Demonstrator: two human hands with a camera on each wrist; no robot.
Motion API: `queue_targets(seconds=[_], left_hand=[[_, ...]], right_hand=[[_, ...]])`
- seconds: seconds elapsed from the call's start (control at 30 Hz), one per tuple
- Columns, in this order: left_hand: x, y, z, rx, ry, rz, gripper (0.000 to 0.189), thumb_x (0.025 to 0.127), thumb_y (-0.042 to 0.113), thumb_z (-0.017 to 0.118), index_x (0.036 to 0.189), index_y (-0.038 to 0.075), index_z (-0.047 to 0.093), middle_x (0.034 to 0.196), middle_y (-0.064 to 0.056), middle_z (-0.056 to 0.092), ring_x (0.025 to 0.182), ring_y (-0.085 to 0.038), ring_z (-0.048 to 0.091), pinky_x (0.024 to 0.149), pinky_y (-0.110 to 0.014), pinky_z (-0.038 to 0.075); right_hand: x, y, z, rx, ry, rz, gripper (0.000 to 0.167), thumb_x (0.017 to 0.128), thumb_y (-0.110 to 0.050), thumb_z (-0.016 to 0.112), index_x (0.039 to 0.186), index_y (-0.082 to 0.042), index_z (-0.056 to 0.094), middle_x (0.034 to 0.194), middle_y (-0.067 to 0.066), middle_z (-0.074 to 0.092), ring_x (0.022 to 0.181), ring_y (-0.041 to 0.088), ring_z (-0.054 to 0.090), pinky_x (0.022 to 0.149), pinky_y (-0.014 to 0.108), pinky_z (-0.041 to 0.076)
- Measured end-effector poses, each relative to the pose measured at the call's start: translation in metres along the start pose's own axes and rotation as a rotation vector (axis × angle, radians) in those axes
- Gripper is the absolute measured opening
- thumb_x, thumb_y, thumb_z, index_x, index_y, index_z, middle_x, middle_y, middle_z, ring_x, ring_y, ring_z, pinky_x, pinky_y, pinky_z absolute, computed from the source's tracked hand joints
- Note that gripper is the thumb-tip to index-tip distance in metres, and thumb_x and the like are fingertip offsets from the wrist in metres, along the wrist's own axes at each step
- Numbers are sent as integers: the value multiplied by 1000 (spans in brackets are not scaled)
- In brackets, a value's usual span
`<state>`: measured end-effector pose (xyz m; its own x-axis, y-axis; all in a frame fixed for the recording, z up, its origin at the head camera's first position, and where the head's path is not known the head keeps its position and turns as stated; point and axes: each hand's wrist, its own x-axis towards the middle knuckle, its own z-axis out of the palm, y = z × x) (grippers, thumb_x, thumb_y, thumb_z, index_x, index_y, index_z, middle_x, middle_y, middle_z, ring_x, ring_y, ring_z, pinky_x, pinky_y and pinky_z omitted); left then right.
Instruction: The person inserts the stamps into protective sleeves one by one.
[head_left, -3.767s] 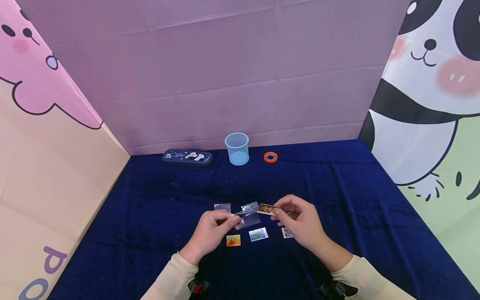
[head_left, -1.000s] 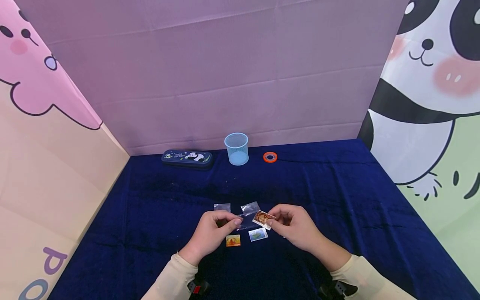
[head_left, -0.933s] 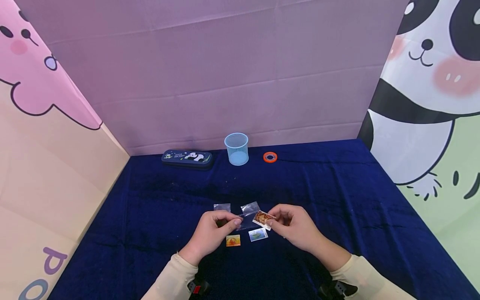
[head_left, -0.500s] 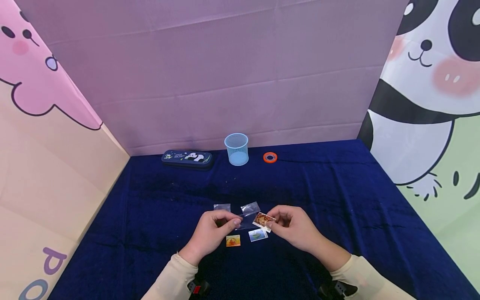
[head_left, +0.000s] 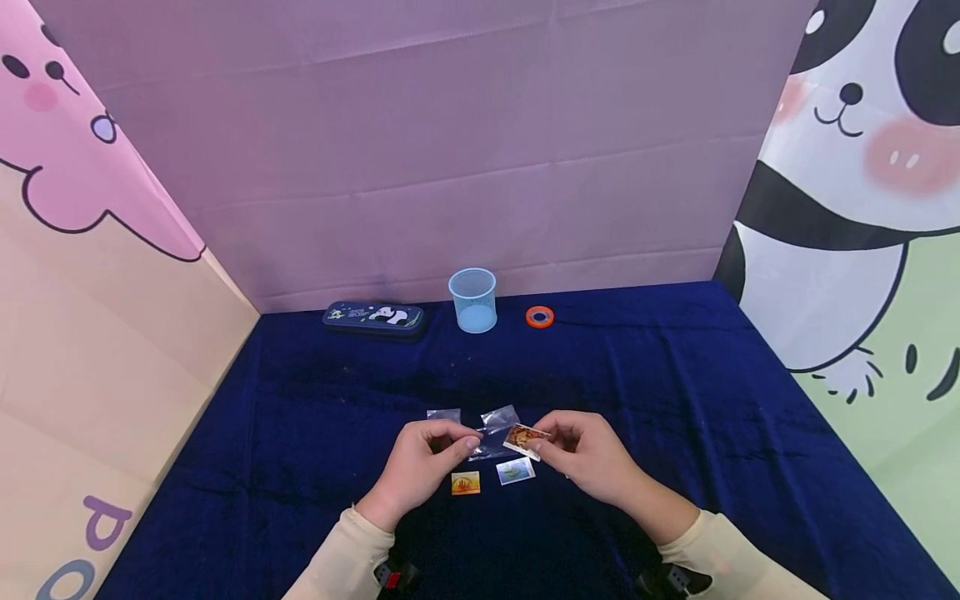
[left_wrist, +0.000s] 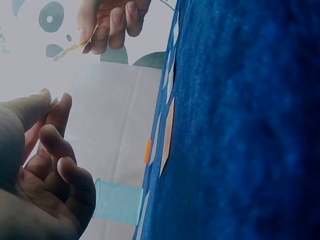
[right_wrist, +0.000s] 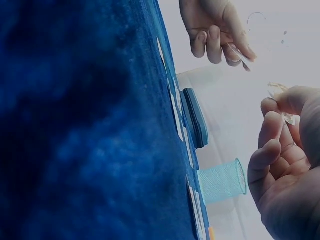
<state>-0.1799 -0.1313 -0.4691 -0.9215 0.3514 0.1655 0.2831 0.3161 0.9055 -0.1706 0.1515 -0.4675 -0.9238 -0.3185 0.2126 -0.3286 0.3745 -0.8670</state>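
My left hand [head_left: 422,463] pinches a small clear plastic bag [head_left: 489,447] between thumb and forefinger; its edge also shows in the right wrist view. My right hand [head_left: 596,455] pinches a brown picture stamp [head_left: 523,438] with a white border, tilted, just right of that bag. Whether stamp and bag touch, I cannot tell. Both are raised off the cloth, as the left wrist view shows. Below lie an orange stamp [head_left: 466,483] and a blue-green stamp [head_left: 515,471]. Behind lie two more clear bags, one at left [head_left: 444,414] and another at right [head_left: 500,417].
A dark blue cloth [head_left: 300,467] covers the table. Along its back stand a panda pencil case [head_left: 375,319], a light blue mesh cup [head_left: 473,300] and an orange tape roll [head_left: 539,317]. Printed curtains enclose the back and sides.
Since the oldest frame, my right hand has come slightly nearer and left, tilting the brown stamp and covering another stamp on the cloth. Over the last second, both hands have barely moved.
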Motion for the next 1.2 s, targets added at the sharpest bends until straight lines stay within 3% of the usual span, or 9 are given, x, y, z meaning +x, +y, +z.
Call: queue_targets(seconds=[0.3,0.6,0.87,1.07,1.2], left_hand=[[0,-1,-1,-18,6,-6,17,100,22,74,106,9,81,95,9,74,75,-17,60,65,-28,50],[-1,1,1,-28,6,-4,17,100,23,74,107,8,81,93,7,73,74,-17,62,65,-29,51],[-1,6,1,-6,44,27,18,100,27,74,103,11,82,89,6,72,70,-15,59,62,-28,50],[0,10,-1,-24,62,51,13,100,27,74,102,17,82,90,6,73,70,-15,61,62,-28,51],[0,13,-3,-38,72,66,15,100,26,73,103,14,82,89,6,72,69,-14,60,62,-27,50]], right_hand=[[0,-1,0,2,0,12,7,94,-15,79,95,-20,75,76,-4,63,59,12,53,50,26,44],[0,-4,-1,3,7,10,5,97,-20,76,97,-15,76,76,-3,63,58,12,52,50,27,43],[3,-9,-2,6,-37,-2,5,98,-22,76,95,-17,75,80,-2,63,61,13,53,52,27,45],[6,-14,-7,5,-86,-5,7,98,-23,74,95,-17,74,77,-1,63,54,12,53,47,27,45],[10,-19,-12,-3,-117,-16,5,99,-22,74,95,-19,75,74,-2,61,53,10,52,46,26,44]])
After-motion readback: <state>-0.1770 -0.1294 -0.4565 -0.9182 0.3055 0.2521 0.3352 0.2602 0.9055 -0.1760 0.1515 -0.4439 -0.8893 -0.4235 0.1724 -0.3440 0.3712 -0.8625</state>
